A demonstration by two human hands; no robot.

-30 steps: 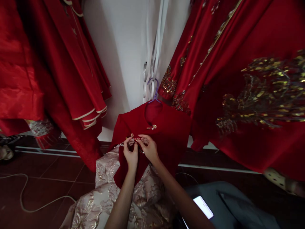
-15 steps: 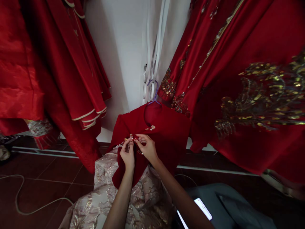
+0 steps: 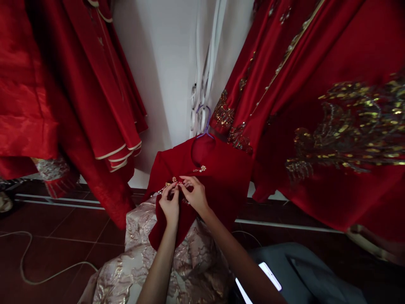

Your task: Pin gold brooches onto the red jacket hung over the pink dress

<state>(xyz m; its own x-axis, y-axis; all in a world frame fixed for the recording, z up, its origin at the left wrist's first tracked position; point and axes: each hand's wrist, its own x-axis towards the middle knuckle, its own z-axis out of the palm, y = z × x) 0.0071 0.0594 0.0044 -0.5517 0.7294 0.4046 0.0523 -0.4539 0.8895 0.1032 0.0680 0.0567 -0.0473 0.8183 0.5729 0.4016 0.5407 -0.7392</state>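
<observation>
Pinching the red garment (image 3: pixel 224 177) at twelve o'clock, the left hand (image 3: pixel 170 206) and right hand (image 3: pixel 196 195) nearly meet, exact spot hidden; beaded trim (image 3: pixel 168 184) lies at their nine o'clock, long axis eight-to-two, left hand nearer.

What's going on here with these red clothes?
A person's left hand and right hand are close together, fingers curled, at the front of a dark red cloth top on a thin purple hanger. Exactly what they grip is too small to tell. Shiny pale-pink patterned fabric lies underneath.
</observation>
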